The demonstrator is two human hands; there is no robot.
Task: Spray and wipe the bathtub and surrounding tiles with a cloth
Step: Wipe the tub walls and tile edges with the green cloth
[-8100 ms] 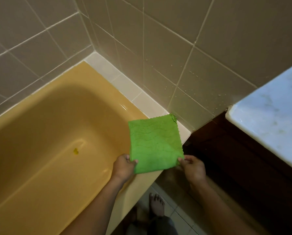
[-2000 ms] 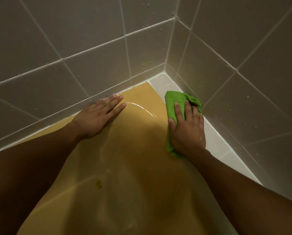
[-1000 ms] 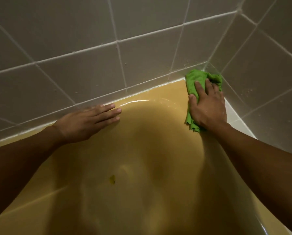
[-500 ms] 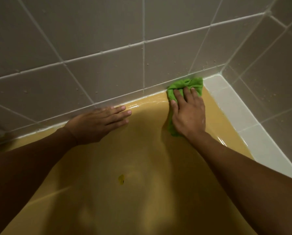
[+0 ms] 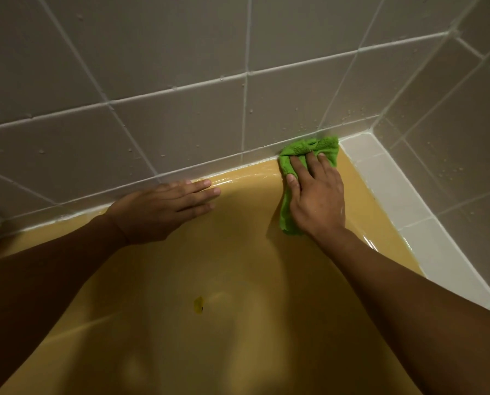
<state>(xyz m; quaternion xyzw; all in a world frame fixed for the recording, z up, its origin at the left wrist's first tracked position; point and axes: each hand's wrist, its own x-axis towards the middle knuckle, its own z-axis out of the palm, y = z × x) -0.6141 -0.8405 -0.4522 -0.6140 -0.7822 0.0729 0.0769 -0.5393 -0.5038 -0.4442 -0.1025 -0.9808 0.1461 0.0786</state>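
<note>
Cloth [image 5: 309,151] has slid left along the tub's [image 5: 238,280] far rim from the corner, so that edge is getting covered. Right hand [image 5: 316,201] presses it flat with fingers spread, left hand [image 5: 164,208] braces open-palmed on the rim. One cloth, two hands, no spray bottle visible.

Two bare forearms, no sleeves, left grip [image 5: 167,212] and right grip [image 5: 316,201] ungloved, short plain fingernails
</note>
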